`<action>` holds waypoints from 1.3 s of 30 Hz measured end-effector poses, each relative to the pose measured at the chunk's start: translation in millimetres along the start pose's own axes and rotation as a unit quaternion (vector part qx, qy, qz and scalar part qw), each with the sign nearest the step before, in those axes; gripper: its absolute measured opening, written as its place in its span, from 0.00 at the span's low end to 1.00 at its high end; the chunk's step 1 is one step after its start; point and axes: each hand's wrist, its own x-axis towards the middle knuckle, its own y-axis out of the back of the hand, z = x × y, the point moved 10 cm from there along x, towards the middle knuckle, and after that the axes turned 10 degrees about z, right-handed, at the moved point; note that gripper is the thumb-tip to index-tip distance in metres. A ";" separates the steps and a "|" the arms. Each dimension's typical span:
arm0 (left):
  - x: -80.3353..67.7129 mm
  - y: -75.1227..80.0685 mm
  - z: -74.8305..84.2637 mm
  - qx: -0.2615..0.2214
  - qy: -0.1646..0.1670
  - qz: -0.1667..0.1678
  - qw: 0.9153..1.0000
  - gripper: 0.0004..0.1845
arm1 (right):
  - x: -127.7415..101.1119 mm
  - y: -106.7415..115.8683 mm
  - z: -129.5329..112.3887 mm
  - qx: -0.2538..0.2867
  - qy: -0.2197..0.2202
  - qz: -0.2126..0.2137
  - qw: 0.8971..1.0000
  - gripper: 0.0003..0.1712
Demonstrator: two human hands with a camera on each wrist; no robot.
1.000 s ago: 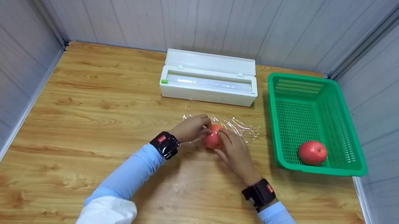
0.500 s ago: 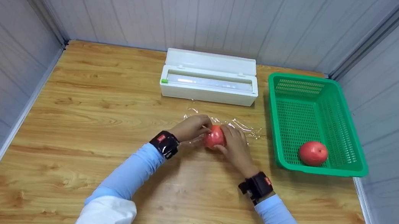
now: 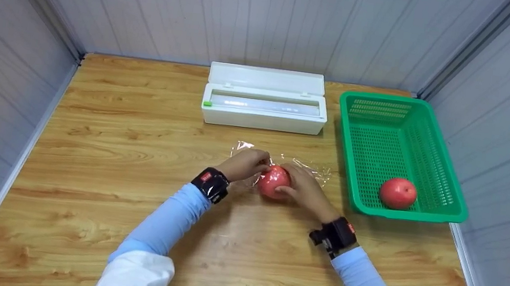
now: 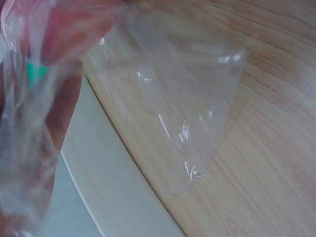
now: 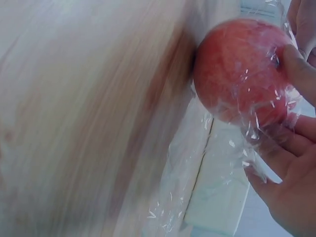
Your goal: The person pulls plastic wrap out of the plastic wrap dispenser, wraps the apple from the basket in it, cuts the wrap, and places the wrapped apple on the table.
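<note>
— While both hands are busy mid-table, what exactly have they got?

— A red apple (image 3: 273, 181), wrapped in clear cling film (image 3: 313, 168). The right hand (image 3: 303, 192) curls round its right side, thumb pressed on the film-covered skin. The left hand (image 3: 246, 163) pinches a fold of the film at the apple's upper left.

— Where does the loose film lie?

— It trails on the wooden table (image 3: 86, 150) behind the apple, its far edge crinkled, stopping short of the white film dispenser (image 3: 264, 105), which sits open near the back wall. Through the left wrist camera a slack corner of the sheet (image 4: 197, 118) hangs over the wood; the fingers there are too blurred to read.

— Any room to move?

— Plenty on the left: bare wood runs to the left wall. Toward the person there is open table too, crossed only by the blue sleeves (image 3: 165, 222). On the right it is tighter. The green basket (image 3: 446, 153) stands close by the right hand, its near-left corner just beside the film's edge, and a second apple (image 3: 397, 193) rests in its front part, against no wall that I can make out.
</note>
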 end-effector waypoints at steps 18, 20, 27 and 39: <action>-7.6 -10.5 -9.3 -0.060 0.034 -0.032 0.997 0.07 | -5.3 -9.1 14.0 0.122 -0.076 -0.047 0.989 0.36; -8.6 -10.8 -11.1 -0.078 0.043 -0.037 0.995 0.08 | -4.2 -9.3 14.0 0.123 -0.072 -0.049 0.989 0.35; -10.6 8.0 -5.4 -0.066 0.032 0.027 0.997 0.13 | -1.8 -6.4 13.8 0.119 -0.060 -0.038 0.990 0.33; -37.2 0.9 49.3 0.088 -0.209 0.083 0.970 0.23 | -0.8 -4.5 18.0 0.118 -0.051 -0.018 0.992 0.30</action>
